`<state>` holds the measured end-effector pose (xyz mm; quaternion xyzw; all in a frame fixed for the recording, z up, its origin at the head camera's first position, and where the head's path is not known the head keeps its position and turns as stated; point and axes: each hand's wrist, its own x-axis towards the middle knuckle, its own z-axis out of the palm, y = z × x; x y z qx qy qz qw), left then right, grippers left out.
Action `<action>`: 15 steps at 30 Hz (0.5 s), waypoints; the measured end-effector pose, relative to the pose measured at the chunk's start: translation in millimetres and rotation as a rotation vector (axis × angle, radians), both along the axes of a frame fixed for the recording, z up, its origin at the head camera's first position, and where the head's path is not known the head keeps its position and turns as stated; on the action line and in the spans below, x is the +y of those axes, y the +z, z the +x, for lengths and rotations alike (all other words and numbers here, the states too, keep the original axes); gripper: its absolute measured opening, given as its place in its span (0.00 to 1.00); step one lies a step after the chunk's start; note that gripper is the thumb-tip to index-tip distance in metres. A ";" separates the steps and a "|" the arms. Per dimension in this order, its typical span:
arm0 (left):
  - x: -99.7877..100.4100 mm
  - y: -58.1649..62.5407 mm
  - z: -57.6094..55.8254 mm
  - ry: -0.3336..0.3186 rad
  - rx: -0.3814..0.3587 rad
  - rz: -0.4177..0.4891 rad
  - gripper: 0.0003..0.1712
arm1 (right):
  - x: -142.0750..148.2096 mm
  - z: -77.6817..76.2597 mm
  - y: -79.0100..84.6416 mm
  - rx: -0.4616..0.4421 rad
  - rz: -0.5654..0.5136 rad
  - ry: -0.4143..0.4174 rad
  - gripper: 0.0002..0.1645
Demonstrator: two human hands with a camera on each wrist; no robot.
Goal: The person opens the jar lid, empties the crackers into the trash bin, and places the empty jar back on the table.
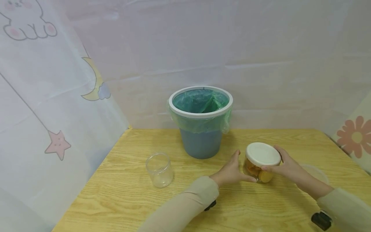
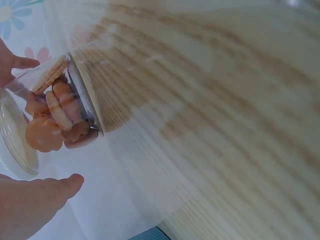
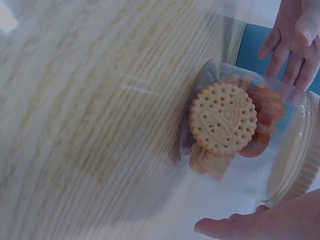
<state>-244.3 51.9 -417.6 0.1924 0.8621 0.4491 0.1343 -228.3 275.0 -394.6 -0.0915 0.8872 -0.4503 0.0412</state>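
A clear plastic jar [image 1: 255, 168] with a white lid [image 1: 263, 154] is at the right of the table. Several biscuits show through its wall, among them a round sandwich biscuit [image 3: 223, 118] and smaller brown ones [image 2: 44, 134]. My right hand [image 1: 291, 168] grips the jar near the lid, thumb at the front and fingers round the far side. My left hand [image 1: 233, 172] is spread beside the jar's left side, thumb and fingers apart; whether the thumb touches the wall I cannot tell. To the left stands an uncovered clear jar [image 1: 160, 170].
A blue bin [image 1: 201, 141] with a white rim and a green bag liner [image 1: 214, 102] stands at the back middle. A clear round lid [image 1: 317, 173] lies partly behind my right forearm. Patterned cloth [image 1: 174, 42] hangs behind and beside the wooden table [image 1: 116, 196].
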 end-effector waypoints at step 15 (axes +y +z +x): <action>4.6 -2.7 -4.7 0.010 -0.020 0.007 0.64 | 2.3 -2.1 -0.7 -0.001 -0.076 0.054 0.66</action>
